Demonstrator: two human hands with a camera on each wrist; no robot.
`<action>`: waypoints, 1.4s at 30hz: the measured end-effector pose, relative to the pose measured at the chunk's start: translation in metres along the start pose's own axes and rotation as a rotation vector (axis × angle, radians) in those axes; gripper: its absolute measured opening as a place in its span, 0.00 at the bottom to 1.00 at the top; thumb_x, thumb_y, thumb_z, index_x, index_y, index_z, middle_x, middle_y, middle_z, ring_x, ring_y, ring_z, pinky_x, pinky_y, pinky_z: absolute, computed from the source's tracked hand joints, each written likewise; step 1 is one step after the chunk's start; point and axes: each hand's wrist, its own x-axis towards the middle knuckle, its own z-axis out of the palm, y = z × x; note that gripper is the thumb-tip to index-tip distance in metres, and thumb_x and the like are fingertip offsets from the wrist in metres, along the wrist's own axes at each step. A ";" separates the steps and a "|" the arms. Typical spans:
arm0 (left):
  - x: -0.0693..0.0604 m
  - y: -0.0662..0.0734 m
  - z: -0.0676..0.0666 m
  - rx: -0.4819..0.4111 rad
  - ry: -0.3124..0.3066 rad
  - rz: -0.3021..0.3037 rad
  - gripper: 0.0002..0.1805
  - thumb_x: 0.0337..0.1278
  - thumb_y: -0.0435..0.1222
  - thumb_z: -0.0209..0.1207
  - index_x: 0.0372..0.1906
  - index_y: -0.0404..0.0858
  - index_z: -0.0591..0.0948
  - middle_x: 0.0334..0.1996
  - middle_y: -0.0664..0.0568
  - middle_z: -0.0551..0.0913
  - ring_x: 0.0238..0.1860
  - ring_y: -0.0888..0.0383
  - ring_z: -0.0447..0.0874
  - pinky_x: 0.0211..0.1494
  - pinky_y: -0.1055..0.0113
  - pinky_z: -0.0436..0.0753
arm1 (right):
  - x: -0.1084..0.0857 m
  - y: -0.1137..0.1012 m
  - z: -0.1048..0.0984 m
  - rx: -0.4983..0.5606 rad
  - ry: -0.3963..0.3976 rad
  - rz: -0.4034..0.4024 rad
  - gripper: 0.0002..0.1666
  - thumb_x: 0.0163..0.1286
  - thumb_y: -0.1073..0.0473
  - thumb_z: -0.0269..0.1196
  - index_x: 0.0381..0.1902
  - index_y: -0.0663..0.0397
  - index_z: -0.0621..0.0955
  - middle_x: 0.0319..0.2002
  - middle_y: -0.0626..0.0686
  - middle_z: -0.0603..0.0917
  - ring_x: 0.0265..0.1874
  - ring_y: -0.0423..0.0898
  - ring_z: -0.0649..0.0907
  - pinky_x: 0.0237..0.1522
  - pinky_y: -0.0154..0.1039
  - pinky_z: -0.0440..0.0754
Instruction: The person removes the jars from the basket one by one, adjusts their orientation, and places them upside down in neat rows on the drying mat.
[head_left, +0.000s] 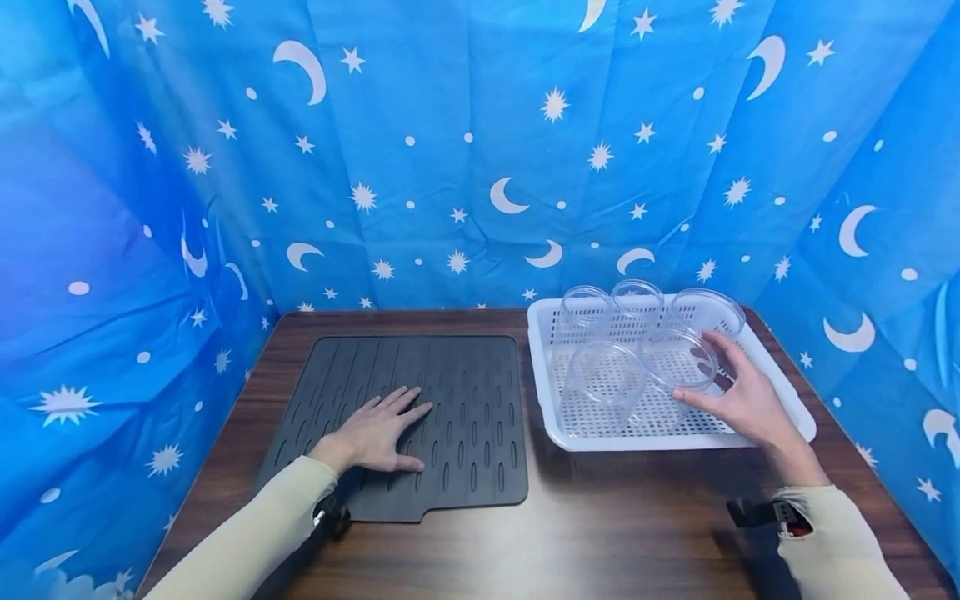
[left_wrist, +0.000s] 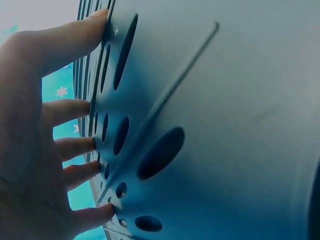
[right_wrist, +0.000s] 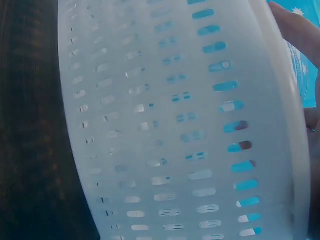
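Note:
My left hand (head_left: 375, 433) lies with spread, straight fingers on a dark grey drying mat (head_left: 480, 375) with raised ribs. In the left wrist view, the fingertips touch the ribbed surface of the mat (left_wrist: 240, 100). At the right, my right hand (head_left: 742, 400) holds a clear cup (head_left: 678, 358) near its rim, thumb in front and fingers at the side. That cup is inside a white perforated plastic basket (head_left: 551, 417) among several other clear cups, including a front-left one (head_left: 606, 375). The right wrist view mostly shows the basket's wall (right_wrist: 150, 120), which hides the grip.
Both the mat and the basket rest on a brown wood-grain table (head_left: 510, 550). A blue cloth (head_left: 465, 108) with white moons and stars surrounds the table at the back and sides. More clear cups (head_left: 637, 298) stand along the basket's far side.

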 end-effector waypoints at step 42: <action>-0.001 0.001 0.002 -0.055 0.002 0.005 0.52 0.50 0.68 0.59 0.76 0.49 0.58 0.78 0.44 0.50 0.77 0.42 0.47 0.73 0.38 0.56 | 0.003 0.009 0.003 -0.029 -0.092 -0.013 0.48 0.52 0.49 0.76 0.64 0.58 0.66 0.61 0.67 0.72 0.59 0.67 0.71 0.51 0.71 0.67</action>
